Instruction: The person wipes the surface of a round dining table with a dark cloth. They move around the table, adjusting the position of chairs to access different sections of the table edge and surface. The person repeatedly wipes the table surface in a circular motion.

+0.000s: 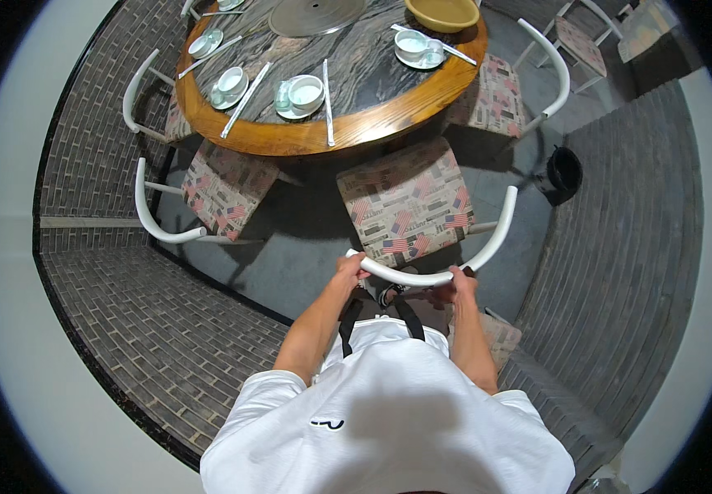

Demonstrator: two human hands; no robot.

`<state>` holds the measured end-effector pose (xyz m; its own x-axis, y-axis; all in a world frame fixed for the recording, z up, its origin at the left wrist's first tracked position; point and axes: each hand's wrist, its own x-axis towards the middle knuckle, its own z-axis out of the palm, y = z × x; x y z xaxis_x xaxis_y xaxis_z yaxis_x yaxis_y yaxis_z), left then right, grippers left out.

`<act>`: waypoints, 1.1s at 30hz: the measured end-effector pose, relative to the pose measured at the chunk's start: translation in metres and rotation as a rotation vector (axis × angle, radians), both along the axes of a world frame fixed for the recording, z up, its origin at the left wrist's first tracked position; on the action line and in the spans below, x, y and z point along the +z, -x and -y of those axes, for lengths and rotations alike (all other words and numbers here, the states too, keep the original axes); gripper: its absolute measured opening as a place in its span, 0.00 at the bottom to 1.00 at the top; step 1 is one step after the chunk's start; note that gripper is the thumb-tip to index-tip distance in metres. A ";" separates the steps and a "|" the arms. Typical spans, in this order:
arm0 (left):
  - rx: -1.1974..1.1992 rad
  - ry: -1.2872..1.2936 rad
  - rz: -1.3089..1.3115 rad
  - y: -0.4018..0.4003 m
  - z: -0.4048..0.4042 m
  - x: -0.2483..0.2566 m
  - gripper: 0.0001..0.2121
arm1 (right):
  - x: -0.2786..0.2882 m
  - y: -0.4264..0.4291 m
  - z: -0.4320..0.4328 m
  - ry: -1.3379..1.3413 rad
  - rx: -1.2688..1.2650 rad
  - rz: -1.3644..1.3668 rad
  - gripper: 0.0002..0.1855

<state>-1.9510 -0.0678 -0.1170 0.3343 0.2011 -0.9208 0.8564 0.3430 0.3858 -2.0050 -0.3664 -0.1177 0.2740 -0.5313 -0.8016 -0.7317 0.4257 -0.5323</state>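
Observation:
My left hand (353,267) grips the left end of a chair's curved white backrest rail (414,278). Farther right along the same rail, my right hand (463,281) is closed around it. The chair's patterned fabric seat (406,200) lies beyond the rail, its far edge close to the round table. That table (288,145) has a wooden rim and a dark marbled top. Bowls on saucers, such as the white bowl (305,92), stand along its near side beside wrapped chopsticks (329,102).
Patterned chairs stand at the left (226,191) and right (495,99) of the held chair. A black bin (563,173) is by the right wall. A brick wall (164,327) runs along the left. A yellow basin (443,13) sits on the table; another chair seat (499,338) shows beside my right forearm.

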 end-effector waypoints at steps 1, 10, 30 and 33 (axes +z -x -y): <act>-0.025 -0.010 0.016 0.002 -0.012 -0.003 0.11 | -0.008 0.008 -0.008 -0.024 -0.021 -0.006 0.20; -0.113 -0.105 0.034 0.013 -0.106 -0.012 0.14 | 0.050 0.015 0.011 0.084 0.273 -0.014 0.35; -0.114 -0.368 0.035 0.001 -0.260 0.008 0.17 | 0.002 -0.029 -0.059 0.170 0.683 -0.044 0.27; -0.030 -0.358 0.063 0.009 -0.279 0.000 0.16 | 0.017 -0.029 -0.081 0.124 0.682 -0.016 0.26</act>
<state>-1.9602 0.2107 -0.1173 0.3984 0.4966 -0.7711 0.8348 0.1520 0.5291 -1.9756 -0.2854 -0.1003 0.5679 -0.3329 -0.7528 -0.8226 -0.1959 -0.5339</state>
